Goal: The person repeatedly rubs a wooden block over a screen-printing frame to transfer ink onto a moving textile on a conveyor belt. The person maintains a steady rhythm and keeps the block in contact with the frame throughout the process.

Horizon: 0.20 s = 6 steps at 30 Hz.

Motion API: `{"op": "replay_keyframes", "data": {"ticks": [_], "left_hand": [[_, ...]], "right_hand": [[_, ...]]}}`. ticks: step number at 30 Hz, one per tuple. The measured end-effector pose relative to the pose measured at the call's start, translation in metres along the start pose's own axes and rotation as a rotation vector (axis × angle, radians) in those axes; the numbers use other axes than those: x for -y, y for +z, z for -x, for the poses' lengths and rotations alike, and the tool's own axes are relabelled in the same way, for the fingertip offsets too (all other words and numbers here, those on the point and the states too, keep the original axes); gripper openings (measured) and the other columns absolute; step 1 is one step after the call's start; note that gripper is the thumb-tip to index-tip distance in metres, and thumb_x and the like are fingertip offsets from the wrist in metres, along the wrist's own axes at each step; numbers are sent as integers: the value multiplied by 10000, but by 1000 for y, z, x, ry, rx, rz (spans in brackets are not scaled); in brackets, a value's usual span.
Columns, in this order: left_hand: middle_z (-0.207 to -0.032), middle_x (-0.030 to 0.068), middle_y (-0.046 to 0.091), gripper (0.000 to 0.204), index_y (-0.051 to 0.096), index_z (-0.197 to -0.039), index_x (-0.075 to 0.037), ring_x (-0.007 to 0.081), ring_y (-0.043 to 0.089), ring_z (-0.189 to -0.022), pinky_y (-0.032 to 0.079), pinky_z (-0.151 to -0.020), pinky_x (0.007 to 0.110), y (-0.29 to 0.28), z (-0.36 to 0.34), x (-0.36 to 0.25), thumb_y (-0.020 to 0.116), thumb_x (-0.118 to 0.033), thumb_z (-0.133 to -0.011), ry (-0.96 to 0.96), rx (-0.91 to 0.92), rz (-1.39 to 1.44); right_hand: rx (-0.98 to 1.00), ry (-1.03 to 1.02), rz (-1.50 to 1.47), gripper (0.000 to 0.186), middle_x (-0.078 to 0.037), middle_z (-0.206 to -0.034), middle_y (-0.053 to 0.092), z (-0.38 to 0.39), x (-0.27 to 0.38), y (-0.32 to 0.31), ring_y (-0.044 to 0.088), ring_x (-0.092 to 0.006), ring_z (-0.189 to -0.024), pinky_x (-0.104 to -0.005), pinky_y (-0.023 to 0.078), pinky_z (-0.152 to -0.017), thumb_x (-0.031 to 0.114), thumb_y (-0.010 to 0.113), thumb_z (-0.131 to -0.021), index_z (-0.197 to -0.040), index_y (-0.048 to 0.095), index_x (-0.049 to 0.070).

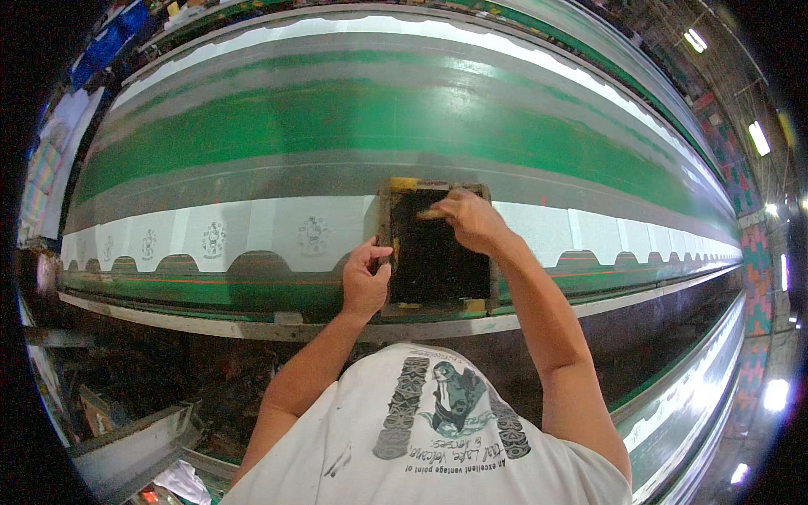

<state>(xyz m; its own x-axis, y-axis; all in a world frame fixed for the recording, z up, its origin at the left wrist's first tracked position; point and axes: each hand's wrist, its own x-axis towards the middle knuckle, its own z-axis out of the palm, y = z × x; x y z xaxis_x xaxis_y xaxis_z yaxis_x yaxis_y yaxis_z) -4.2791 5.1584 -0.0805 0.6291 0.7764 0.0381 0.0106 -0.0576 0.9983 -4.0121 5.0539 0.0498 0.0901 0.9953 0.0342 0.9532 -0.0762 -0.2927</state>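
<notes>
Two hands: both work on one small printing screen laid on a long green table.
Printed pieces: white fabric pieces lie in a row to the left of the frame, each already bearing a small dark round emblem.
Left hand: the left hand grips the frame's left edge, fingers curled together around the wood, thumb up against it.
Screen frame: the screen frame sits flat over a white piece near the table's front edge, between the printed pieces and the blank ones; wooden border stained with ink, yellow tape at the corners, mesh dark and nearly black.
Right hand: the right hand rests on the upper mesh, fingers bunched together pressing down; whether it holds a squeegee, I cannot tell.
Doing it well: likely best to keep the frame pinned square and the pressure even.
Blank pieces: plain white pieces run on to the right.
</notes>
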Motion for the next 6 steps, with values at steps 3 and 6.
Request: {"op": "replay_keyframes", "data": {"ticks": [3, 6], "left_hand": [[-1674, 277, 544, 370, 777, -1278, -32, 353, 575, -1538, 472, -1267, 431, -7, -4, -7, 732, 96, -933, -58, 69, -18], [-1689, 271, 527, 381, 769, -1305, -35, 364, 567, -1545, 464, -1279, 442, -9, -3, -5, 747, 81, -942, -42, 81, -58]], "right_hand": [[-108, 51, 3, 573, -151, -1257, 772, -9, -2, 8, 693, -401, -1287, -513, 556, -1151, -49, 630, -881, -1382, 796, 174], [20, 232, -24, 596, -210, -1517, 698, -3, 1, 27, 668, -447, -1351, -524, 518, -1208, -29, 681, -865, -1420, 781, 165]]}}
